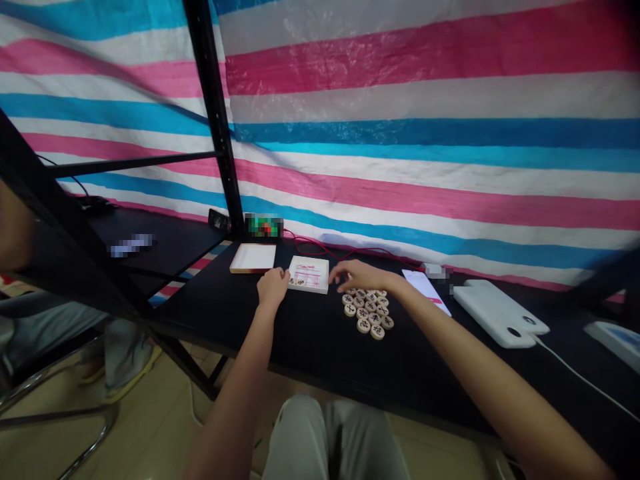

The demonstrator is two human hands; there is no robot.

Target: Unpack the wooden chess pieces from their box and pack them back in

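A shallow white box (324, 283) lies on the black table, with a paper printed in red lines and a few xiangqi pieces (300, 282) at its near left corner. My left hand (273, 289) is at the box's left edge, its fingers closed against that side. Over on the right, my right hand (359, 275) hovers between the box and a cluster of round wooden xiangqi pieces (370, 307). Its fingers are bent and apart, with nothing visible between them. The hand and wrist partly hide the farthest pieces.
An open box lid (253, 257) lies left of the box, near a shelf post (215, 107). A phone (427, 291), a white device (500, 313) and its cable stand at right. Red wires run along the back. Another person sits at far left.
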